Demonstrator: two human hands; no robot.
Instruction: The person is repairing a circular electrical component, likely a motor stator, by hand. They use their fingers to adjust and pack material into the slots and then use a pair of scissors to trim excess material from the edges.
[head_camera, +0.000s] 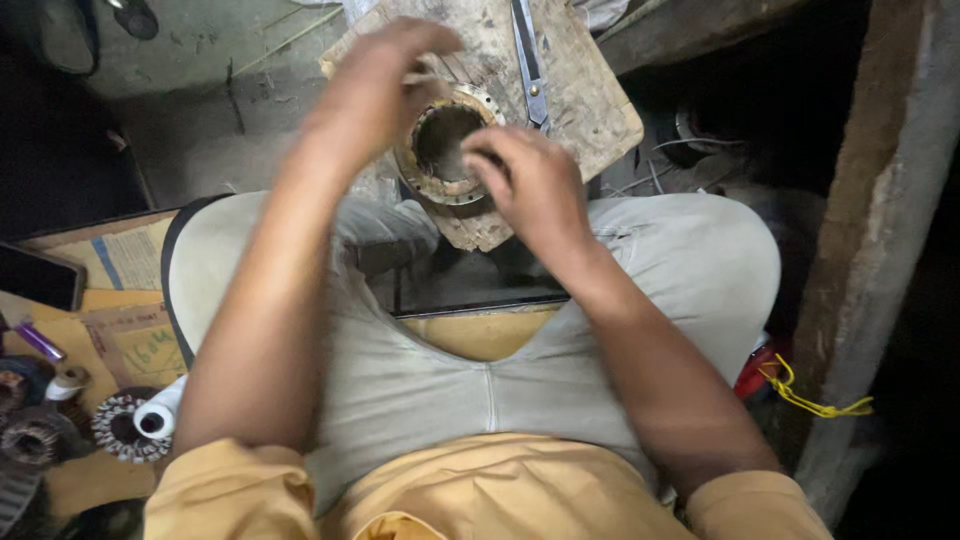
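**Both hands on a ring-shaped metal core atop a wooden block**

A round metal core (447, 143), hollow in the middle with a brass-coloured rim, sits on a worn wooden block (580, 95) in front of the person's knees. The left hand (375, 85) is blurred; it lies over the core's upper left rim with fingers curled narrowly, seemingly pinching something thin and pale, though what it is cannot be told. The right hand (530, 185) rests at the core's lower right edge, fingers bent and closed in against the rim, touching it.

Edges and room: the core lies near the block's near edge, which ends just above the gap between the legs. A pair of scissors (530, 65) lies on the block just right of the core, blades pointing away, close to the right hand's knuckles. The block's right corner is bare wood. To the right, a heavy wooden beam (880, 220) runs upright along the frame, hemming that side; a yellow cord (810, 400) hangs near its foot.

The surroundings are dim. The grey concrete floor (190, 110) is bare at upper left. At the person's left, flat cardboard (120, 290) carries a dark phone (38, 277), a white roll (160, 412), and wound motor cores (120, 430), well apart from both hands.
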